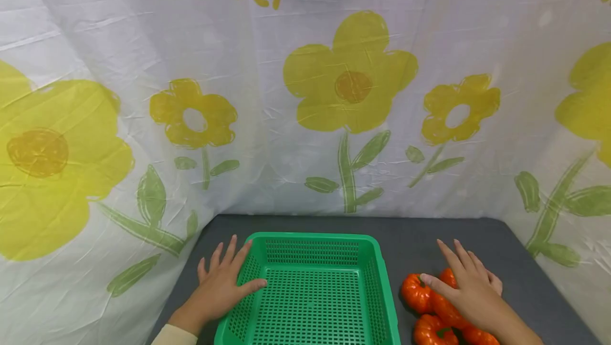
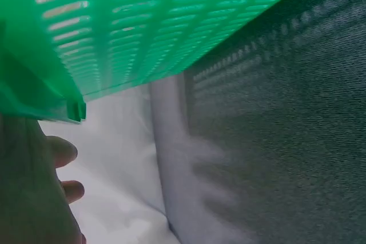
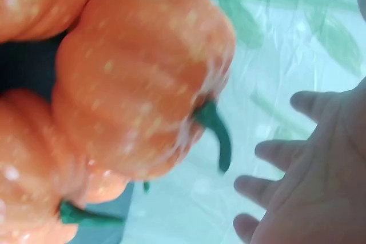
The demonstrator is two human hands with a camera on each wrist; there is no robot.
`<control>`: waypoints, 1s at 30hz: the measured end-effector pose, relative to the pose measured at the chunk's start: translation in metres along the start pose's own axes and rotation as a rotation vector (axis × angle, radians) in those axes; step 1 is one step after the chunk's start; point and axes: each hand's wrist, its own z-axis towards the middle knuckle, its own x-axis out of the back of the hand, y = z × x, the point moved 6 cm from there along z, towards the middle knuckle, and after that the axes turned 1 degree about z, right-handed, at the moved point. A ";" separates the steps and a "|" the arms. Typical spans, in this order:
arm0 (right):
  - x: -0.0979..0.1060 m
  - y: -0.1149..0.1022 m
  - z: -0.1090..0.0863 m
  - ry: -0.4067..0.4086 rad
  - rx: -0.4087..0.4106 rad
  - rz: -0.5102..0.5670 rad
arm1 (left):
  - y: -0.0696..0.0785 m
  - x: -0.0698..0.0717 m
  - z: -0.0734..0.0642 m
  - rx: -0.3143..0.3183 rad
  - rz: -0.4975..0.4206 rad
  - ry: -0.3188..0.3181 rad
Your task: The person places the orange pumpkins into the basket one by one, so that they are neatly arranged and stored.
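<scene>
above the dark grey desk [image 1: 400, 244], before white flower-printed sheeting [image 1: 267, 122], released fingers [image 1: 241, 258] spread wide, left hand [image 1: 221, 286] beside a green slotted plastic basket [image 1: 310, 236], right hand [image 1: 470, 287] near glossy orange pumpkins [image 1: 416, 294].

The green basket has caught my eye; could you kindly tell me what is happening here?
A person's left hand is spread at the left rim of a green basket; the right hand hovers open over orange pumpkins beside it on a dark table. Neither of the hands grips anything, and no pumpkin shows inside the basket.
</scene>
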 end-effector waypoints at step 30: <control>-0.004 0.099 -0.038 0.124 0.176 0.944 | -0.027 -0.048 -0.020 -0.278 -1.609 -0.344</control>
